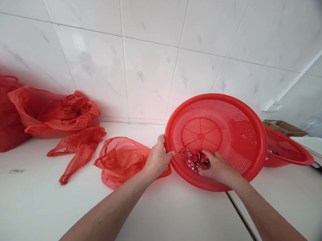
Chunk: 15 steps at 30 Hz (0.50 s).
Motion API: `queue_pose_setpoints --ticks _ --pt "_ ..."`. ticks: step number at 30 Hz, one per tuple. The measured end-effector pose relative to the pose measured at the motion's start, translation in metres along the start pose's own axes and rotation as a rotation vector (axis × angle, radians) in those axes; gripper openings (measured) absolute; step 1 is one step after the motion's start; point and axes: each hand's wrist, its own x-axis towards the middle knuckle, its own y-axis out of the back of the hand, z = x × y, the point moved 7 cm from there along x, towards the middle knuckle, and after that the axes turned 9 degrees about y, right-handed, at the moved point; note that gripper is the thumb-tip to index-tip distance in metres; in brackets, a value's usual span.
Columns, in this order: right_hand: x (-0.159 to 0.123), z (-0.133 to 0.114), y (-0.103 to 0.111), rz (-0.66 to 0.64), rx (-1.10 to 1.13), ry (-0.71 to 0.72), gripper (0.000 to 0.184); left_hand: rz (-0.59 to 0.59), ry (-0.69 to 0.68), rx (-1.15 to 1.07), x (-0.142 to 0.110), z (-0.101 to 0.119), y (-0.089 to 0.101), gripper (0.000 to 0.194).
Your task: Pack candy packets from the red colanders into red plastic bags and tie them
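Note:
A round red plastic basket with mesh walls is tilted toward me over the white table. My left hand grips its left rim, thumb over the edge. Inside, several small red wrapped packets lie gathered at the low side. My right hand reaches in among them, fingers curled around some packets; its fingertips are partly hidden, so how many it holds is unclear. Just left of the basket, a crumpled red plastic bag lies on the table, partly behind my left wrist.
Farther left are another thin red bag, an open red bag and a fuller red bag. A second red basket and a cardboard box stand at right. Behind, a tiled wall has a socket.

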Motion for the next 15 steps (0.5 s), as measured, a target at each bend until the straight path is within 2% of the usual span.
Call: queue_pose_setpoints --ticks 5,10,12,15 --pt "-0.002 -0.005 0.001 0.107 0.050 0.099 0.055 -0.015 0.025 0.018 -0.001 0.000 0.000 0.051" --pt "-0.003 -0.015 -0.003 0.144 0.109 0.183 0.028 -0.017 0.032 0.036 -0.001 0.005 0.001 0.047" --pt "-0.002 -0.015 -0.005 0.129 0.151 0.178 0.023 -0.020 0.019 0.033 0.002 0.005 0.001 0.046" --pt "0.002 -0.007 -0.005 0.099 0.278 0.137 0.024 -0.049 0.002 0.002 0.009 0.005 -0.003 0.048"
